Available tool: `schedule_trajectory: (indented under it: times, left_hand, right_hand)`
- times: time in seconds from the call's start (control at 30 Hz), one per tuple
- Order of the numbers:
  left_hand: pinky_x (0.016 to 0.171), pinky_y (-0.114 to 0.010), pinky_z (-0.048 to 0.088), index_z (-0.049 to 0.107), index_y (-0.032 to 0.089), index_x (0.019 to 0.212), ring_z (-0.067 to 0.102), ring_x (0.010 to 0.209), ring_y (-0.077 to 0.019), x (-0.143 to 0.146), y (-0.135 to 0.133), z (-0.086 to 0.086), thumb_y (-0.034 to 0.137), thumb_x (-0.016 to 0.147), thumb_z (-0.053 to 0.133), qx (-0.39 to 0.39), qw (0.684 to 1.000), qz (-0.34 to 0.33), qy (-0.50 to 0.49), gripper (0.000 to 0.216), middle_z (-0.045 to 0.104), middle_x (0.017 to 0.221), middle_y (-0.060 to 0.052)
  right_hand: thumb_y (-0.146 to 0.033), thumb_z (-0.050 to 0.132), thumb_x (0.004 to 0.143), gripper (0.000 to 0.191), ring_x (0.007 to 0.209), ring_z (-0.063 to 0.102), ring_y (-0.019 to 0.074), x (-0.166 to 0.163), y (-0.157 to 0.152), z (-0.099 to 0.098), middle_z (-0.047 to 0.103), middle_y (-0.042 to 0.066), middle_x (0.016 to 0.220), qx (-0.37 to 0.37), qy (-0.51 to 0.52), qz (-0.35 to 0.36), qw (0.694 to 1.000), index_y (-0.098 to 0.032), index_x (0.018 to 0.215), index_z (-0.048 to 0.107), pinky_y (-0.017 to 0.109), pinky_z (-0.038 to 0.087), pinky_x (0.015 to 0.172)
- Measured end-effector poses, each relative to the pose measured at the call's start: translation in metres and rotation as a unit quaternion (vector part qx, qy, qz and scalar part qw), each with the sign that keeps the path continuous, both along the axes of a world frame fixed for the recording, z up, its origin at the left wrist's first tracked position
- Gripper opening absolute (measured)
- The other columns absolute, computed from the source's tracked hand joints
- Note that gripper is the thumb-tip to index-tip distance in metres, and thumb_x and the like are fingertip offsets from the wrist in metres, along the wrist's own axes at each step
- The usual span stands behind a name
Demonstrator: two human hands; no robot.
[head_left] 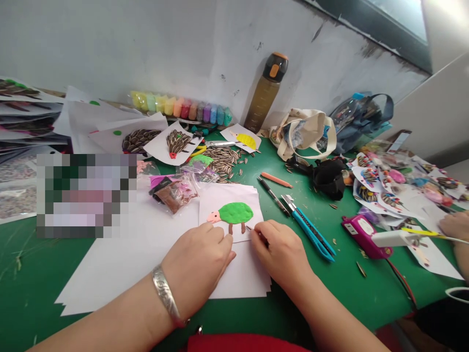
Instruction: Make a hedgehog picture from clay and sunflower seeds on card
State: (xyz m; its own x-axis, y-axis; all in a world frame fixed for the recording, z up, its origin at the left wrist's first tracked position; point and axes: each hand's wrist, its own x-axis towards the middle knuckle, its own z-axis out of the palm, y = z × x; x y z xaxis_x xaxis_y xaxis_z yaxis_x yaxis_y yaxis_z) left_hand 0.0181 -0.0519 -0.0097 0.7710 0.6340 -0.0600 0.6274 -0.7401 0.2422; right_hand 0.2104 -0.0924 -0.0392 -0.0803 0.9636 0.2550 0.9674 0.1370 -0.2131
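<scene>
A small white paper card [208, 232] lies on a stack of white sheets, bearing a clay animal with a green body [236, 213], a pink head [213, 216] and two brown legs. My left hand [198, 261], with a silver bracelet at the wrist, rests on the card's lower left edge, its fingers curled in. What they hold, if anything, is hidden. At the card's lower right, my right hand [280, 249] is closed in a pinch beside the rear leg. A thin pointed tip [248, 228] pokes out from its fingers, too small to name.
Blue cutter [311, 232], black pen [273, 195] and orange stick [276, 180] lie to the right. Behind are sunflower seeds [222, 161], scissors [220, 143], clay packets [174, 193] and a bottle [266, 93]. Another person's hand [454, 226] shows at far right.
</scene>
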Motion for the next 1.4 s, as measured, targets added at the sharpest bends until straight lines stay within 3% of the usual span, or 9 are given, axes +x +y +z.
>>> schedule_trajectory:
  times: [0.23, 0.67, 0.83, 1.4]
  left_hand:
    - [0.074, -0.045, 0.048, 0.064, 0.017, 0.092, 0.055, 0.085, -0.0278, 0.002, 0.0, 0.003, 0.022, 0.093, 0.044, -0.032, 0.999, -0.01, 0.014, 0.02, 0.062, 0.087, -0.008]
    - [0.077, -0.047, 0.049, 0.063, 0.017, 0.094, 0.055, 0.088, -0.0284, 0.002, 0.0, 0.003, 0.022, 0.093, 0.044, -0.042, 0.999, -0.016, 0.023, 0.02, 0.061, 0.09, -0.008]
    - [0.079, -0.047, 0.049, 0.063, 0.017, 0.093, 0.055, 0.088, -0.0278, 0.003, 0.0, 0.001, 0.022, 0.093, 0.044, -0.042, 0.999, -0.016, 0.019, 0.019, 0.061, 0.089, -0.008]
    - [0.078, -0.047, 0.05, 0.063, 0.016, 0.092, 0.055, 0.087, -0.0279, 0.001, -0.001, 0.0, 0.022, 0.093, 0.046, -0.034, 0.999, -0.015, 0.007, 0.018, 0.062, 0.088, -0.008]
  right_hand:
    - [-0.018, 0.046, 0.088, 0.028, 0.056, 0.042, 0.0122, -0.008, 0.002, -0.003, 0.053, -0.001, 0.059, 0.008, -0.02, 0.043, 0.999, -0.019, 0.06, 0.05, 0.028, 0.025, 0.06]
    - [-0.02, 0.044, 0.089, 0.029, 0.056, 0.041, 0.0121, -0.009, 0.003, 0.001, 0.049, -0.001, 0.057, 0.009, 0.029, 0.027, 0.999, -0.019, 0.06, 0.046, 0.028, 0.024, 0.06]
    - [-0.02, 0.042, 0.091, 0.03, 0.056, 0.042, 0.0118, -0.016, 0.004, 0.001, 0.051, -0.001, 0.058, 0.012, 0.017, 0.055, 0.998, -0.019, 0.061, 0.047, 0.028, 0.024, 0.06]
    - [-0.019, 0.044, 0.085, 0.027, 0.051, 0.038, 0.0103, -0.019, 0.006, -0.004, 0.05, -0.003, 0.053, 0.008, 0.009, 0.014, 1.0, -0.019, 0.058, 0.043, 0.028, 0.022, 0.058]
